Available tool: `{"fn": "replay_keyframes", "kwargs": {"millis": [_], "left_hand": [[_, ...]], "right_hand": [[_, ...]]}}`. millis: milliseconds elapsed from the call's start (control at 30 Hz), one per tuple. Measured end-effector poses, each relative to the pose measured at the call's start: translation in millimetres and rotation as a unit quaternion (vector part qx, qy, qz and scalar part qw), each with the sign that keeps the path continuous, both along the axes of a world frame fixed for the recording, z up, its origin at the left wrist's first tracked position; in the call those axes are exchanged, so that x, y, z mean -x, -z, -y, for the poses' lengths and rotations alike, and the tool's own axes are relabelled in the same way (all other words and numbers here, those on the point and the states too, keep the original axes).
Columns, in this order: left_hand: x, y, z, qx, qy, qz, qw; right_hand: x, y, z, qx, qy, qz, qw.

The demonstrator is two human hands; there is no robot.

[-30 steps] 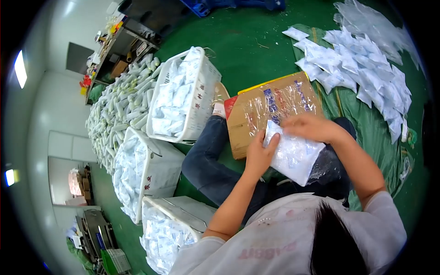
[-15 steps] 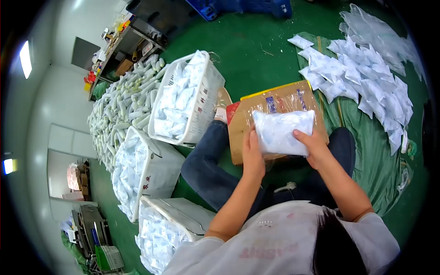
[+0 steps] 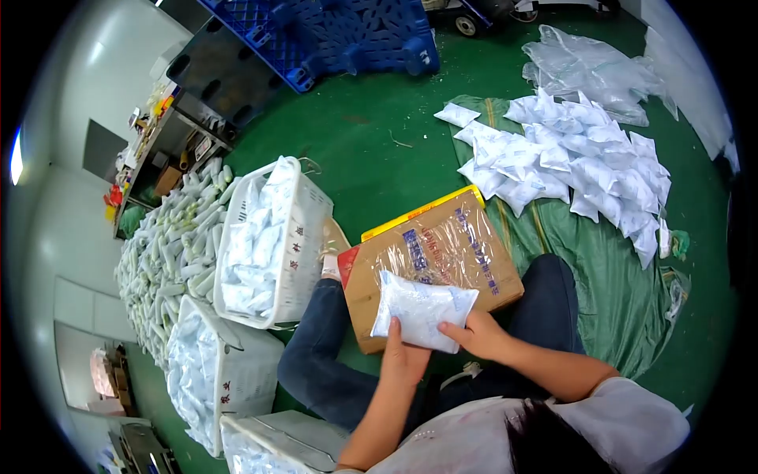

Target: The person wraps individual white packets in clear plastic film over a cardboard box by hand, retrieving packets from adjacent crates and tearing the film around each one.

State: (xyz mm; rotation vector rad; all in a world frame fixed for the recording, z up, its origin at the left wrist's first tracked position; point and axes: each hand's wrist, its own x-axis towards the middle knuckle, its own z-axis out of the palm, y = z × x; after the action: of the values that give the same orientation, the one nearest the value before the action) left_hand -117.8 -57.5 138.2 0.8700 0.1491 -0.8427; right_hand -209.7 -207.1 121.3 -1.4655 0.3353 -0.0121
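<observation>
The left hand [image 3: 404,360] holds the lower left corner of a white, pillow-shaped film packet [image 3: 425,310]; its thumb lies on the upper face. The right hand [image 3: 478,335] has the lower right corner of the same packet, with its thumb also pressed on top, so both hands are closed on it in a narrow grip. The packet is in front of the near edge of a brown, rectangular cardboard box [image 3: 467,246] and hides part of it; whether the 2 are touching, I cannot tell. This box has blue print, clear shiny tape and 1 red corner, and along its far edge there is a yellow strip [image 3: 422,213].

2 legs in dark blue trousers [image 3: 324,340] are bent at the left and right of the box. To the left of the box stand 3 white plastic baskets [image 3: 304,253], filled with white and pale blue packets [image 3: 254,245]. Farther left of the box, behind the baskets, is a big heap of long, pale green pieces [image 3: 170,268]. To the right of the box a dark green plastic sheet [image 3: 612,316] is spread, and on its far part lies a pile of white, pillow-shaped packets [image 3: 564,162]. Far beyond the box is a blue plastic pallet [image 3: 355,35].
</observation>
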Motion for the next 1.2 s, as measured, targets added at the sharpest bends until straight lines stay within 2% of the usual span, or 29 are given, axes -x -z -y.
{"fn": "replay_keyframes", "kwargs": {"millis": [33,67,100,133,167,200,233,267,300,333,400,433,500,533,600,667,700,733,800,833,867,900,933,1000,1033,1067,1133,1167,1200], "left_hand": [[-15,-1,-6,-0.011,0.012,-0.056,0.998],[-37,1,-16,-0.012,0.011,-0.080,0.997],[-61,-12,-27,-0.002,0.000,-0.088,0.996],[-92,-21,-43,0.021,-0.016,-0.065,0.998],[-123,-37,-56,0.014,-0.057,-0.012,0.998],[-163,-45,-75,0.014,-0.101,0.000,0.995],[-203,-60,-91,0.005,-0.161,0.023,0.987],[-241,-76,-103,-0.045,-0.197,0.071,0.977],[-298,-76,-135,-0.044,-0.207,0.126,0.969],[-342,-70,-158,-0.044,-0.218,0.182,0.958],[-372,-93,-141,-0.017,-0.336,0.060,0.940],[-388,-83,-148,-0.038,-0.301,0.063,0.951],[-379,-53,-129,-0.158,-0.180,0.102,0.966],[-360,-34,-116,-0.205,-0.100,0.144,0.963],[-299,-7,-83,-0.267,-0.001,0.186,0.946],[-245,10,-61,-0.296,0.068,0.186,0.934],[-224,27,-60,-0.339,0.068,0.225,0.911],[-209,48,-64,-0.380,0.051,0.255,0.888],[-182,98,-75,-0.396,-0.019,0.290,0.871],[-166,117,-73,-0.437,-0.057,0.254,0.861],[-151,135,-65,-0.409,-0.116,0.245,0.871],[-138,135,-51,-0.471,-0.118,0.325,0.811],[-128,128,-36,-0.594,-0.068,0.420,0.683],[-100,111,1,-0.678,-0.071,0.493,0.541],[-93,113,4,-0.676,-0.063,0.498,0.539],[-89,118,6,-0.672,-0.057,0.506,0.538],[-93,122,6,-0.655,-0.059,0.528,0.537],[-94,123,4,-0.643,-0.063,0.541,0.538],[-98,125,0,-0.631,-0.068,0.554,0.539]], "right_hand": [[-2,4,22,0.042,-0.081,-0.041,0.995],[-4,29,42,0.110,-0.040,0.049,0.992],[-8,70,76,0.108,-0.011,0.021,0.994],[-27,87,113,0.112,0.129,0.038,0.985],[-24,102,154,-0.107,0.287,-0.042,0.951],[-29,140,203,-0.051,0.392,-0.076,0.915],[-28,172,244,-0.056,0.437,-0.137,0.887],[-30,230,286,-0.081,0.449,-0.208,0.865],[-39,250,310,-0.099,0.453,-0.242,0.853],[-56,255,319,-0.116,0.464,-0.224,0.849],[-89,264,331,-0.152,0.481,-0.189,0.842],[-102,294,348,-0.191,0.503,-0.129,0.833],[-121,377,374,-0.268,0.536,-0.017,0.800],[-120,357,368,-0.322,0.533,-0.044,0.782],[-97,352,372,-0.325,0.472,-0.068,0.817],[-60,313,363,-0.369,0.401,-0.016,0.838],[-37,301,363,-0.368,0.417,-0.126,0.822],[15,342,386,-0.477,0.292,-0.046,0.828],[27,210,288,-0.377,0.417,-0.019,0.827],[34,185,269,-0.342,0.418,0.009,0.842],[42,161,250,-0.307,0.419,0.038,0.854],[35,140,235,-0.267,0.409,0.051,0.871],[29,118,217,-0.227,0.401,0.065,0.885],[5,88,182,-0.108,0.361,0.082,0.923],[-16,68,165,0.005,0.293,0.031,0.956],[-45,49,141,0.269,0.246,0.039,0.931],[-93,11,91,0.427,0.165,0.156,0.875],[-106,2,79,0.554,0.069,0.104,0.823],[-121,10,70,0.605,0.030,0.116,0.787]]}}
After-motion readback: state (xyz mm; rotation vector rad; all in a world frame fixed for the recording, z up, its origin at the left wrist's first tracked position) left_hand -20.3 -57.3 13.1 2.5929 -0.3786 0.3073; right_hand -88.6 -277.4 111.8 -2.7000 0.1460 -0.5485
